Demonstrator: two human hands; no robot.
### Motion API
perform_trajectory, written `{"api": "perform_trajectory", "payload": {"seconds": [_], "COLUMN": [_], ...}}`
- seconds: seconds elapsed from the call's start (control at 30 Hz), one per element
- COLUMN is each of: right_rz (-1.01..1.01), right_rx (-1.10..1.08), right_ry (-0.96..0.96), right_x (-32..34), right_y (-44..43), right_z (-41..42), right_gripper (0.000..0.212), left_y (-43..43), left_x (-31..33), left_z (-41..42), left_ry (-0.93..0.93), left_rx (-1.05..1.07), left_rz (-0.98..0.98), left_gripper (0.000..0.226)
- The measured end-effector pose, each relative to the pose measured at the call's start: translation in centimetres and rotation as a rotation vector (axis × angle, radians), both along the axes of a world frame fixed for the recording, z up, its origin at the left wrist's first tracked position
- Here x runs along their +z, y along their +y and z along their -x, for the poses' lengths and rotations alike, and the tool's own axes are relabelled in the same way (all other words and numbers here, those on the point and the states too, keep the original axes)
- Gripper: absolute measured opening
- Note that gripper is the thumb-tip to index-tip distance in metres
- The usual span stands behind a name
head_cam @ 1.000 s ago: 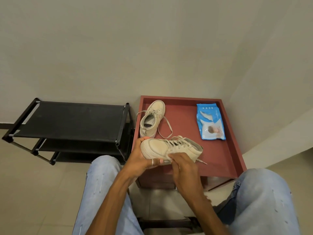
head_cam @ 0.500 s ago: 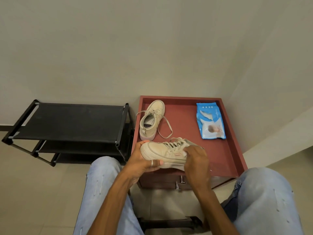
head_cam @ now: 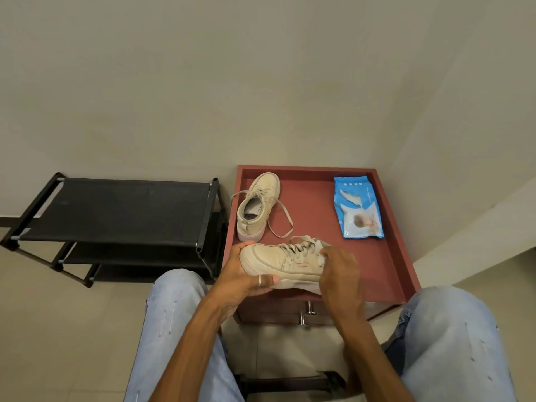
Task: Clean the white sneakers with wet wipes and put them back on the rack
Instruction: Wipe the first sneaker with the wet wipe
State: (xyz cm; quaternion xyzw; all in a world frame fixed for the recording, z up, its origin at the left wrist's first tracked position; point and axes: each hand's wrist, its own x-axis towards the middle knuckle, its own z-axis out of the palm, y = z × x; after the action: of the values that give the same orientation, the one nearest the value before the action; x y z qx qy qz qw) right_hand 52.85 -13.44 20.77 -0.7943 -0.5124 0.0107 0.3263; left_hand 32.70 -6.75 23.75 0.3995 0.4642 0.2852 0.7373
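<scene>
I hold one white sneaker (head_cam: 281, 259) on its side above the front edge of the red cabinet top (head_cam: 377, 256). My left hand (head_cam: 243, 277) grips its toe and sole. My right hand (head_cam: 340, 271) covers its heel end and presses a white wipe (head_cam: 321, 259) against it; only a bit of the wipe shows. The second white sneaker (head_cam: 256, 207) stands on the cabinet top behind, laces loose. A blue pack of wet wipes (head_cam: 358, 211) lies at the back right of the cabinet top.
A black shoe rack (head_cam: 116, 210) with bare shelves stands left of the cabinet, against the wall. My knees in light jeans (head_cam: 179, 314) flank the cabinet front, which has metal drawer handles (head_cam: 307, 311). Walls close off the back and right.
My right hand slid from the sneaker's underside near the middle to its heel end, and the sneaker rolled more onto its side. My left hand kept its grip.
</scene>
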Motion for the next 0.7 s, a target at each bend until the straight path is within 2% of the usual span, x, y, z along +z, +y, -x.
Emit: {"api": "perform_trajectory", "payload": {"seconds": [0.17, 0.27, 0.33, 0.43, 0.5, 0.57, 0.67, 0.7], "right_rz": [-0.065, -0.089, -0.063, -0.031, -0.01, -0.031, -0.085, -0.084], "right_rx": [0.097, 0.185, 0.128, -0.045, -0.048, 0.01, 0.173, 0.221], "right_ry": [0.17, 0.159, 0.082, 0.103, 0.121, 0.141, 0.12, 0.098], "right_x": [1.9, 1.8, 1.1, 0.7, 1.3, 2.2, 3.0, 3.0], "right_y": [-0.4, -0.9, -0.7, -0.5, -0.4, -0.7, -1.1, -1.0], "right_z": [5.4, 5.2, 3.2, 1.3, 2.9, 5.5, 7.8, 7.7], "right_gripper": [0.021, 0.016, 0.017, 0.02, 0.022, 0.018, 0.028, 0.026], "left_y": [0.0, 0.0, 0.0, 0.0, 0.0, 0.1, 0.1, 0.0], "left_x": [-0.2, -0.2, -0.2, -0.2, -0.4, -0.6, -0.7, -0.7], "left_z": [0.1, 0.1, -0.1, -0.2, -0.1, -0.2, -0.2, -0.2], "left_ry": [0.027, 0.027, 0.009, -0.002, -0.001, -0.003, -0.004, -0.004], "left_rx": [0.002, 0.007, 0.008, 0.01, 0.014, 0.03, 0.051, 0.054], "left_rz": [-0.018, -0.017, -0.009, 0.003, 0.009, 0.014, 0.021, 0.023], "left_gripper": [0.085, 0.085, 0.084, 0.084, 0.085, 0.085, 0.084, 0.084]}}
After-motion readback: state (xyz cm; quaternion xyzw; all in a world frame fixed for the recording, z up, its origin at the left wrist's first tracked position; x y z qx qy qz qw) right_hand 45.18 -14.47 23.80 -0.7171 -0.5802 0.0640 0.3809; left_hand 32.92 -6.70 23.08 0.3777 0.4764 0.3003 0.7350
